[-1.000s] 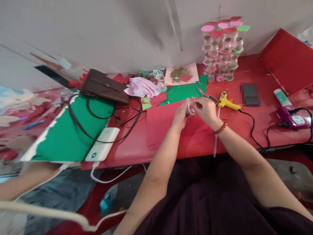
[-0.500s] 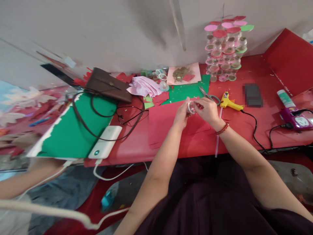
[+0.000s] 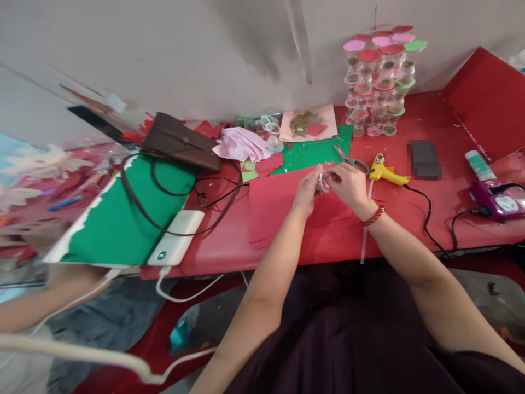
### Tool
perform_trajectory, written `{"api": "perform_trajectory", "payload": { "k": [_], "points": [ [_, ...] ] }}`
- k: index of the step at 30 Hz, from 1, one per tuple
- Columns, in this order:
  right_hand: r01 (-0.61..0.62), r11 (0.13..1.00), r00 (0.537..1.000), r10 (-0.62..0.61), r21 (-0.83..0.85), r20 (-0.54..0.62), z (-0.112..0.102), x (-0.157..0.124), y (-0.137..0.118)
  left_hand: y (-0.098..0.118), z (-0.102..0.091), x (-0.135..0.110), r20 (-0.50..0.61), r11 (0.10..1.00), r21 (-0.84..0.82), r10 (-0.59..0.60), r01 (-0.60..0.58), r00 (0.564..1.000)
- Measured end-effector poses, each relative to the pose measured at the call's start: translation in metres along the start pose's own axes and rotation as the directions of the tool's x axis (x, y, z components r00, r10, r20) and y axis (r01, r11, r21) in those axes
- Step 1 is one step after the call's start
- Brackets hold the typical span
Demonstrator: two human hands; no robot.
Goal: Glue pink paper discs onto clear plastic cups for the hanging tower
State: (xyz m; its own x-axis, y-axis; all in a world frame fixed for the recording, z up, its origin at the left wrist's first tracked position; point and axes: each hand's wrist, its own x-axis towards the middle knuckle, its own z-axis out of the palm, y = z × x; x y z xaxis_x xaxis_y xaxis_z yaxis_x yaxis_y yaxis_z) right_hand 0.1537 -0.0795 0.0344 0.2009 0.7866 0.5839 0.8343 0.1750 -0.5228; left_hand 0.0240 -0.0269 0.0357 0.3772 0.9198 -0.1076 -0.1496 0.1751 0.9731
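Over the red paper sheets (image 3: 273, 210), my left hand (image 3: 307, 192) is closed around a small clear plastic cup (image 3: 323, 183) with a pale rim. The cup is tipped so that its rim faces my right hand (image 3: 348, 183). That hand has its fingertips bent together at the rim; what they pinch, if anything, is hidden. Scissors (image 3: 356, 163) with grey handles lie open just beyond my right hand. To its right rests a yellow hot glue gun (image 3: 385, 171), with a clear glue stick (image 3: 364, 243) below the wrist.
A tower of clear cups (image 3: 375, 87) with coloured paper discs stands at the back wall. Pink cloth (image 3: 241, 145), a brown bag (image 3: 182, 142) and a white power bank (image 3: 176, 238) lie left. A purple power socket (image 3: 498, 200) is right. Another person's arm (image 3: 53, 301) shows at far left.
My right fingertips have shifted slightly at the cup's rim, and the red bit seen by them earlier is now out of sight. The cup has turned a little in my left hand.
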Motion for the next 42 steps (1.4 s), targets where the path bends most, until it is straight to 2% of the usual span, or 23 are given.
{"api": "perform_trajectory", "payload": {
  "k": [4,10,16,18,23,26,29,31,35,42],
  "points": [
    [-0.012,0.994,0.999,0.016,0.110,-0.036,-0.001,0.001,-0.003,-0.002,-0.002,0.002,-0.014,1.000,-0.019,-0.006,0.006,1.000],
    [-0.003,0.965,1.000,0.007,0.263,-0.015,-0.002,0.005,-0.002,-0.002,-0.003,0.005,0.006,0.994,-0.105,-0.041,0.042,0.999],
    [-0.057,0.925,0.997,0.076,0.375,-0.034,-0.001,0.009,-0.001,-0.001,-0.009,0.004,-0.002,0.997,-0.071,0.022,-0.022,1.000],
    [-0.074,0.901,0.997,0.083,0.428,-0.002,-0.003,0.010,0.000,0.001,-0.012,0.004,0.011,0.996,-0.082,0.026,-0.025,1.000],
    [-0.181,0.795,0.978,0.082,0.579,0.193,-0.004,0.011,-0.001,0.006,-0.022,0.008,-0.003,0.990,-0.137,-0.016,0.015,1.000],
    [-0.204,0.758,0.976,0.106,0.619,0.191,-0.003,0.010,-0.003,0.008,-0.023,0.009,-0.002,0.988,-0.154,-0.027,0.027,1.000],
    [-0.189,0.764,0.979,0.096,0.617,0.181,-0.005,0.009,-0.005,0.009,-0.024,0.009,-0.006,0.987,-0.159,-0.035,0.034,0.999],
    [-0.165,0.762,0.974,0.028,0.626,0.223,-0.009,0.009,-0.005,0.011,-0.025,0.008,0.042,0.989,-0.139,-0.038,0.043,0.998],
    [-0.174,0.700,0.929,-0.117,0.692,0.352,-0.018,0.011,-0.005,0.017,-0.028,0.005,0.215,0.997,-0.072,-0.025,0.042,0.976],
    [-0.213,0.693,0.910,-0.116,0.689,0.399,-0.023,0.012,-0.005,0.021,-0.026,0.001,0.249,0.998,-0.061,-0.013,0.029,0.969]
  ]
}}
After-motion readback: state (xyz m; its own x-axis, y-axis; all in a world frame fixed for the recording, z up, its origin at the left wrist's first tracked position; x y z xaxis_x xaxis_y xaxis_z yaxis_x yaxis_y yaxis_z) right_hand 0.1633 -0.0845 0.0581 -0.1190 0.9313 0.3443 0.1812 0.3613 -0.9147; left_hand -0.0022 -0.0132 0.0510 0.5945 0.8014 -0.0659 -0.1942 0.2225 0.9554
